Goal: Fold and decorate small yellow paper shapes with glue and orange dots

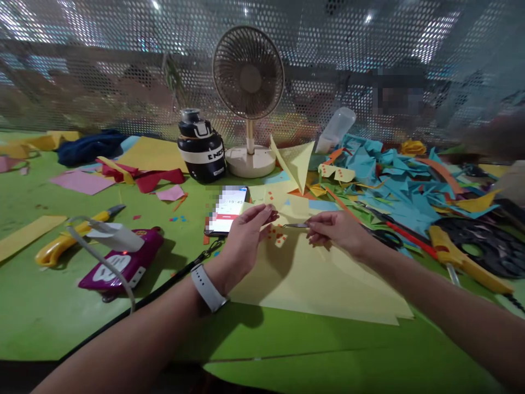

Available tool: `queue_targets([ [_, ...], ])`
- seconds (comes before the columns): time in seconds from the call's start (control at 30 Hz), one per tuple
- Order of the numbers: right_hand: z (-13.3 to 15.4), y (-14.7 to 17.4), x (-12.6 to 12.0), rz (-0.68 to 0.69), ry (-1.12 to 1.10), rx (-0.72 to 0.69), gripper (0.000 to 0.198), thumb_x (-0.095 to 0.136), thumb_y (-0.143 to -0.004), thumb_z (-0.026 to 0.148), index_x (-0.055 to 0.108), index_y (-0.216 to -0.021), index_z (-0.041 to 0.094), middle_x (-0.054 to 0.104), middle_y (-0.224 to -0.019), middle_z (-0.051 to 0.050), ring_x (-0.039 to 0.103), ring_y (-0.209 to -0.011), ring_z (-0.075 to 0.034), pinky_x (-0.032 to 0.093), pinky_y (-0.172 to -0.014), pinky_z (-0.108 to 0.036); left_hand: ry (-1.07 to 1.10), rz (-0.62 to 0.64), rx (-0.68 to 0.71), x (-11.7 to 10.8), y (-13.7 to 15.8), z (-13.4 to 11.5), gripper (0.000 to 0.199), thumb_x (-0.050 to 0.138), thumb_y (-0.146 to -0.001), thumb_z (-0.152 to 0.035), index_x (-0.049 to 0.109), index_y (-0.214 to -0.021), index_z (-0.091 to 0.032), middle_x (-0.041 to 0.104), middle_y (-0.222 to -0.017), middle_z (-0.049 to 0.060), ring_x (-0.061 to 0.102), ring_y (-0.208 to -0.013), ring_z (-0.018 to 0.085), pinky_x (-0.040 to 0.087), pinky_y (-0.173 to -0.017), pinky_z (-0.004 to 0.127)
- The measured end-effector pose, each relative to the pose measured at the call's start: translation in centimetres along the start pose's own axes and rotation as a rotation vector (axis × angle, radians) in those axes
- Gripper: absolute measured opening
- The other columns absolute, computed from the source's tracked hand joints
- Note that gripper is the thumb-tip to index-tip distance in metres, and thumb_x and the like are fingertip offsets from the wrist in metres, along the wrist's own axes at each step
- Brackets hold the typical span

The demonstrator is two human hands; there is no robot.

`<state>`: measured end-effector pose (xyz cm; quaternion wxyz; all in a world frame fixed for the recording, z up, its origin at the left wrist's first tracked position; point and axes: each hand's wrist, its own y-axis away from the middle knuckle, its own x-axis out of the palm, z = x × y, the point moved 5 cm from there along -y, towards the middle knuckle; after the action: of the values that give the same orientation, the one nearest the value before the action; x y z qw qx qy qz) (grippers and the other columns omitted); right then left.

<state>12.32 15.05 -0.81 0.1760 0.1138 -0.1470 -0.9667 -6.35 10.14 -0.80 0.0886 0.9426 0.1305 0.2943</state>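
My right hand (334, 230) pinches a pair of metal tweezers (296, 225), which point left toward my left hand (248, 232). The fingertips of my left hand are pressed together close to the tweezers' tips. Whatever they hold is too small or too hidden to make out. A white-strapped watch (208, 287) is on the left wrist. Beneath both hands lie pale yellow paper sheets (328, 287) on the green table (176, 334). Small orange paper squares (279, 238) are scattered on the paper just below the tweezers.
A phone (227, 210) lies left of the paper, before a black bottle (202, 150) and a fan (248, 76). A purple power bank (123, 262) and yellow-handled cutter (77, 232) are at left. Blue paper scraps (377, 169), scissors (385, 238) and a yellow glue gun (467, 260) crowd the right.
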Motion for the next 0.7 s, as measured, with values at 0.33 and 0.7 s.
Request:
queue_targets([
  [0.33,0.9,0.5,1.6,0.029,0.03,0.03,0.011,0.067,-0.078,0.018,0.065,-0.07,0.011,0.069,-0.058,-0.005,0.061,-0.044,-0.009,0.041,-0.039,-0.016,0.113,-0.015,0.002,0.3,0.4,0.6,0.005,0.073,-0.072,-0.017,0.068,-0.073,-0.016,0.068,-0.077,0.002,0.063,-0.077,0.013,0.045,-0.08,0.028],
  [0.7,1.2,0.7,1.9,0.028,0.082,0.029,0.022,0.067,-0.079,0.026,0.062,-0.063,0.011,0.065,-0.05,-0.004,0.056,-0.04,-0.007,0.034,-0.036,-0.016,0.124,-0.032,-0.028,0.6,0.9,1.5,0.007,0.067,-0.076,-0.011,0.066,-0.071,-0.015,0.066,-0.073,0.002,0.061,-0.072,0.011,0.043,-0.084,0.026],
])
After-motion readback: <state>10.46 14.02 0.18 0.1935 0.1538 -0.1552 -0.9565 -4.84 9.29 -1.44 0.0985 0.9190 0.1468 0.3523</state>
